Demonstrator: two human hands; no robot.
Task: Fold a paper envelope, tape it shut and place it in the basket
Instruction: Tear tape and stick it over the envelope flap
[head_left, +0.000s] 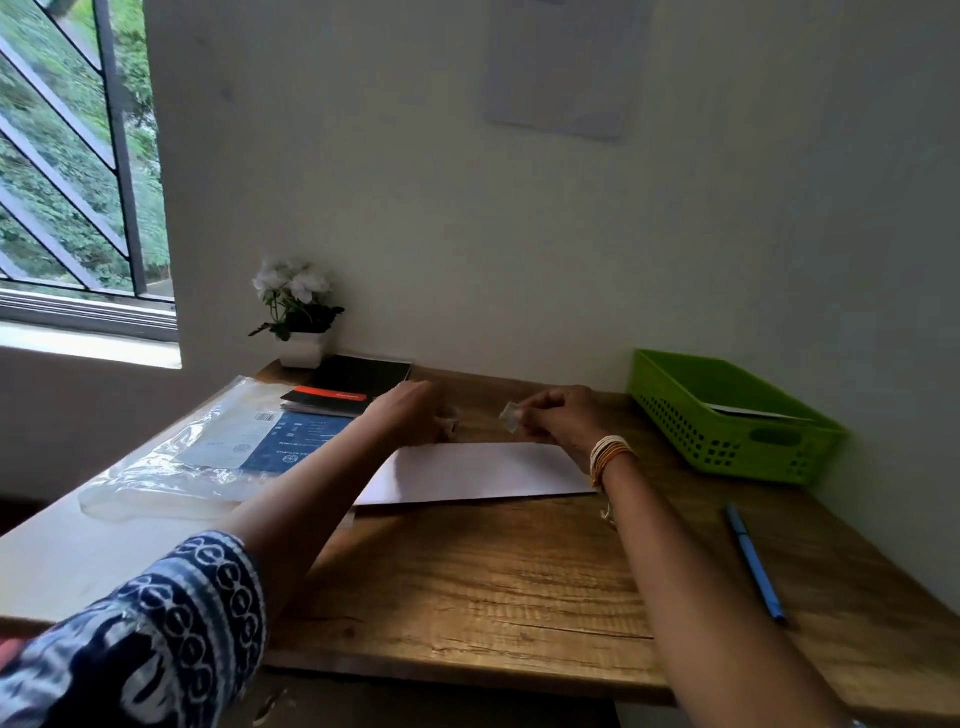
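The tabletop (467, 582) is showing grained, matt wood. A white envelope (478, 470) is lying there as smooth matt paper. The green basket (727, 431) is looking like perforated plastic. Crinkled clear plastic wrap (171, 457) is glinting glossy. A scrap of tape (509, 415) is looking translucent and shiny.
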